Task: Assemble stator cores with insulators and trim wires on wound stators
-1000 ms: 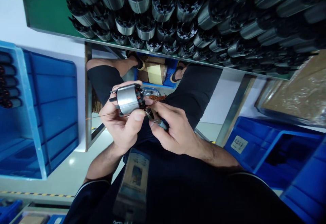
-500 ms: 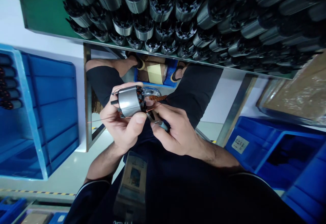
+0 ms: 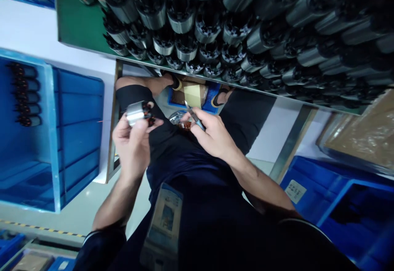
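Probably trimming, beside the worktop (image 3: 72,28) near its front edge: left fingers (image 3: 138,137) curl round a metal core (image 3: 134,113), right fingers (image 3: 204,116) grip cutters (image 3: 194,116); cutting needs both closer.

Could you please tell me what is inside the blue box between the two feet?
Inside the blue box, a yellow sheet lies over brown material. Whatever the sheet covers cannot be seen.
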### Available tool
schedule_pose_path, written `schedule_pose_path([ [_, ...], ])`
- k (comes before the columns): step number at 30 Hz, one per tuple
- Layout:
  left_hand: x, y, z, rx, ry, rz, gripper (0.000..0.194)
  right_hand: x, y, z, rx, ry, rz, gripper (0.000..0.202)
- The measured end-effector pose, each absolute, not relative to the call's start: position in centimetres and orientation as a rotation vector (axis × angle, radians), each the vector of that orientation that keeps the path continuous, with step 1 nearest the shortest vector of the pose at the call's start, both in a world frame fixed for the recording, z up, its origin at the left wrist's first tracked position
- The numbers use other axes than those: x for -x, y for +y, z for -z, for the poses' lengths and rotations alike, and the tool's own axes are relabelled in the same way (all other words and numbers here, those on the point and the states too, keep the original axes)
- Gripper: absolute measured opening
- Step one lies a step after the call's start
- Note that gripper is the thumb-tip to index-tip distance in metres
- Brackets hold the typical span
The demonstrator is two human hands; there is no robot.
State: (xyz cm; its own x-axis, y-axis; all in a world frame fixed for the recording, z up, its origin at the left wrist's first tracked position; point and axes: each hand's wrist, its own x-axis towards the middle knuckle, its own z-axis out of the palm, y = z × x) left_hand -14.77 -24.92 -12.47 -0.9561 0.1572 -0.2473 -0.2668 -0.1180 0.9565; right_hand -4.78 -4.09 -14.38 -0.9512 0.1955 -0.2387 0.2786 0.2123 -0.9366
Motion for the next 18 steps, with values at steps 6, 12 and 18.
schedule_pose_path([
  [6, 23.5, -42.8, 9.2, 0.286, 2.867, -1.79, 0.035, 2.5, -1.6, 17.6, -0.511, 2.339, 1.565, 0.035],
  [12, 31.4, -57.9, 8.1, 0.616, 3.167, -0.628, 0.026, -1.0, -1.3, 22.1, -0.519, 2.215, 1.428, 0.046],
  [18, 34.8, -61.8, 13.2, 0.921, 2.859, -0.303, 0.026, -0.7, -2.9, 21.4, -0.488, 2.206, 1.353, 0.056],
])
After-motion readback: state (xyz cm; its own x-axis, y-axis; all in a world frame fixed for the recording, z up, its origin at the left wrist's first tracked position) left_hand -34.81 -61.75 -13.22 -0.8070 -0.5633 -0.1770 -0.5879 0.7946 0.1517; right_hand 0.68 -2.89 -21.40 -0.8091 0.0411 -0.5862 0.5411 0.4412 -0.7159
